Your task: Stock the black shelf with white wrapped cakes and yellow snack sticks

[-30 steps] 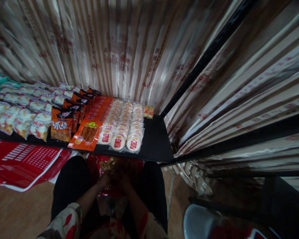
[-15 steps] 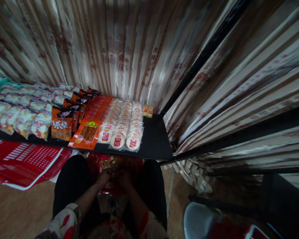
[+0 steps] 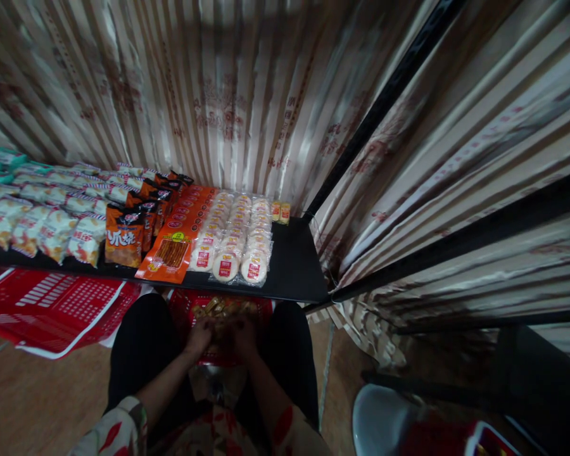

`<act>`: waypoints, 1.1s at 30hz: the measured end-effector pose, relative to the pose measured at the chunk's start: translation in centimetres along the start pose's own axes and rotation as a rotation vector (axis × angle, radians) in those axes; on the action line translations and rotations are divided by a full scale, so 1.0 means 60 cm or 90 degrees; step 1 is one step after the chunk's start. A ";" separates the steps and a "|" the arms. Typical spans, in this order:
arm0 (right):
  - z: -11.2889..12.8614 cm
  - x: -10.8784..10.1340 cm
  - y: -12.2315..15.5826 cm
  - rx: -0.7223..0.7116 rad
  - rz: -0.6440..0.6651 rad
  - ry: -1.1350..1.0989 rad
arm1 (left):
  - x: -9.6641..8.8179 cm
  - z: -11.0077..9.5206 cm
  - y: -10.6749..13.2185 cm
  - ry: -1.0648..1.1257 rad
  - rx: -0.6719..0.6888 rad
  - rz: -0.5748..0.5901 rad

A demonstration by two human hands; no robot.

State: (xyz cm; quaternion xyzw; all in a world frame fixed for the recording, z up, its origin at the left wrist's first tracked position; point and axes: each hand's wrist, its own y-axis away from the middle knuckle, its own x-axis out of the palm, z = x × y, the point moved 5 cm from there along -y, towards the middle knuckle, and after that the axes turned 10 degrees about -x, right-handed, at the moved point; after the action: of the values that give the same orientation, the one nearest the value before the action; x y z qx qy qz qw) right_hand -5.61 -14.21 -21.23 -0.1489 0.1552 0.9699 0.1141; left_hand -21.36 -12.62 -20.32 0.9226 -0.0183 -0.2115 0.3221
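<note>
My left hand (image 3: 199,334) and my right hand (image 3: 244,335) sit close together between my knees, over a red basket (image 3: 261,308) on the floor. Both have their fingers curled into a heap of small gold-wrapped snack packets (image 3: 213,308) in the basket; exactly what each finger grips is too dark to make out. Just beyond the basket runs a black shelf (image 3: 297,266) carrying rows of round rice crackers in clear wrap (image 3: 237,237), a long orange snack pack (image 3: 178,237) and orange bags (image 3: 122,235).
White and striped snack bags (image 3: 38,221) fill the shelf's left part. Two small yellow packets (image 3: 280,212) lie at the shelf's back. A red-and-white sheet (image 3: 52,307) hangs below on the left. Striped curtains (image 3: 228,95) back the shelf. A grey stool (image 3: 384,421) stands lower right.
The view has shifted slightly, so the shelf and basket sit a little further right and higher. My hands stay together in the basket, moved a little apart among the gold packets.
</note>
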 end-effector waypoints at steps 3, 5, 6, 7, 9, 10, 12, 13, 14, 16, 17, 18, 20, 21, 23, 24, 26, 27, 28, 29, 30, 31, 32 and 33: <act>0.019 -0.012 0.004 -0.030 -0.037 -0.018 | -0.007 -0.011 0.012 0.005 0.046 -0.032; 0.033 -0.020 0.008 -0.048 -0.056 -0.035 | -0.010 -0.019 0.020 0.009 0.076 -0.039; 0.039 -0.024 0.010 -0.048 -0.060 -0.043 | -0.011 -0.024 0.024 0.010 0.092 -0.041; 0.044 -0.026 0.011 -0.045 -0.058 -0.051 | -0.012 -0.028 0.029 0.011 0.109 -0.047; 0.051 -0.032 0.014 -0.032 -0.056 -0.069 | -0.015 -0.038 0.039 0.009 0.145 -0.063; 0.053 -0.034 0.015 -0.025 -0.056 -0.080 | -0.017 -0.043 0.044 0.007 0.161 -0.071; 0.058 -0.038 0.017 -0.009 -0.044 -0.104 | -0.019 -0.051 0.055 -0.002 0.184 -0.083; 0.060 -0.040 0.018 0.001 -0.033 -0.114 | -0.019 -0.055 0.060 -0.009 0.197 -0.084; 0.064 -0.042 0.021 0.009 -0.022 -0.121 | -0.019 -0.059 0.066 -0.018 0.209 -0.085; 0.075 -0.049 0.026 0.011 0.000 -0.124 | -0.019 -0.066 0.076 -0.034 0.235 -0.084; 0.081 -0.054 0.029 0.008 0.008 -0.122 | -0.018 -0.070 0.081 -0.040 0.246 -0.082; 0.088 -0.059 0.032 0.004 0.014 -0.120 | -0.017 -0.074 0.086 -0.044 0.255 -0.081; 0.100 -0.070 0.037 -0.002 0.018 -0.123 | -0.016 -0.082 0.094 -0.047 0.269 -0.081; 0.105 -0.076 0.038 -0.006 0.013 -0.128 | -0.015 -0.087 0.099 -0.049 0.276 -0.084; 0.114 -0.087 0.039 -0.018 -0.005 -0.140 | -0.013 -0.097 0.109 -0.054 0.291 -0.086; 0.117 -0.093 0.039 -0.024 -0.015 -0.145 | -0.012 -0.103 0.114 -0.056 0.296 -0.083; 0.123 -0.102 0.040 -0.033 -0.024 -0.157 | -0.008 -0.112 0.122 -0.061 0.294 -0.072; 0.126 -0.105 0.040 -0.038 -0.022 -0.167 | -0.007 -0.116 0.126 -0.064 0.289 -0.067; 0.129 -0.108 0.042 -0.043 -0.018 -0.178 | -0.005 -0.119 0.129 -0.066 0.284 -0.062; 0.133 -0.111 0.043 -0.049 -0.014 -0.187 | -0.003 -0.121 0.132 -0.067 0.281 -0.059; 0.137 -0.114 0.044 -0.056 -0.011 -0.193 | -0.001 -0.123 0.134 -0.067 0.280 -0.056; 0.141 -0.117 0.046 -0.062 -0.009 -0.195 | 0.001 -0.125 0.136 -0.065 0.280 -0.054; 0.145 -0.119 0.047 -0.066 -0.008 -0.193 | 0.004 -0.126 0.137 -0.061 0.279 -0.052; 0.148 -0.122 0.048 -0.068 -0.007 -0.189 | 0.006 -0.126 0.137 -0.059 0.276 -0.049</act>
State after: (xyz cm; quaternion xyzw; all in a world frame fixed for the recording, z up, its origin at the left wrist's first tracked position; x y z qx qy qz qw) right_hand -1.82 -15.18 -10.00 -0.0103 0.0841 0.9875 0.1331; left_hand -17.14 -14.74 -10.18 0.9597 -0.0427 -0.2567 0.1064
